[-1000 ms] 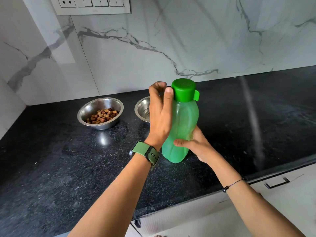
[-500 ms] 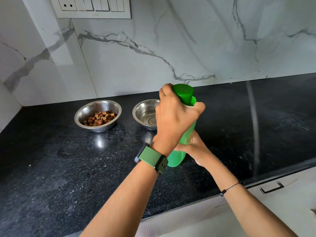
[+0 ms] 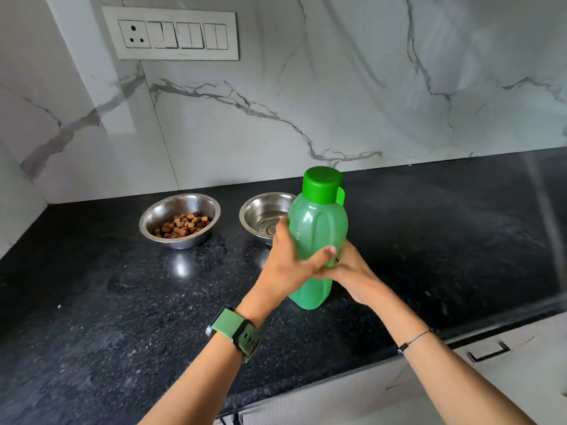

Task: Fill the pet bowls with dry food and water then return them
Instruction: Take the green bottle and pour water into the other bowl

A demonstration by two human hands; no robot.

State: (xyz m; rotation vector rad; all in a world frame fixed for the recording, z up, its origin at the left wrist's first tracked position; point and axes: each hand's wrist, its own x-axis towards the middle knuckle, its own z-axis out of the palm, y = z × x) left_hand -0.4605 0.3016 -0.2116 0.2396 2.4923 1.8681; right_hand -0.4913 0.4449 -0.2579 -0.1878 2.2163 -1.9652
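Gripping upright translucent green plastic bottle [image 3: 317, 240] — left hand [image 3: 288, 265] and right hand [image 3: 352, 271] wrapped around it; empty steel bowl [image 3: 260, 210] just behind-left — left hand nearer.

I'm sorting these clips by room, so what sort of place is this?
Most likely a home kitchen: a black speckled stone countertop against a marble-look backsplash, a wall switch panel with a socket, and white cabinet fronts with a recessed handle below the counter edge.

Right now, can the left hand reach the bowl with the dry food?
Probably yes. The left hand is on the green bottle; the food bowl sits to its left across bare black counter, nothing between them.
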